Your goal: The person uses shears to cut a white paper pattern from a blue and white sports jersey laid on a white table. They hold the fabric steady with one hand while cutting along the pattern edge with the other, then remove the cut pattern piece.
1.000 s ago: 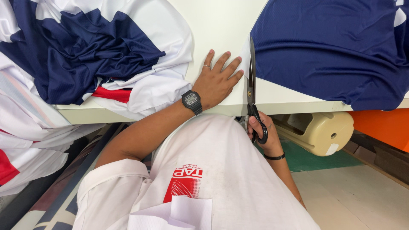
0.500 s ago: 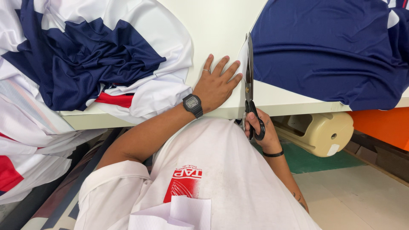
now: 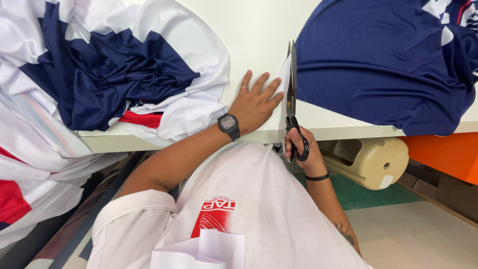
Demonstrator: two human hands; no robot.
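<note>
Here the left hand lies flat on the white cloth on the tabletop to keep it flat, just beside the black scissors, which the right hand holds tight to cut.

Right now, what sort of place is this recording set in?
Probably a garment cutting workshop: the right hand runs scissors through white fabric on a cutting table, with piled navy-and-white jersey cloth alongside.
</note>
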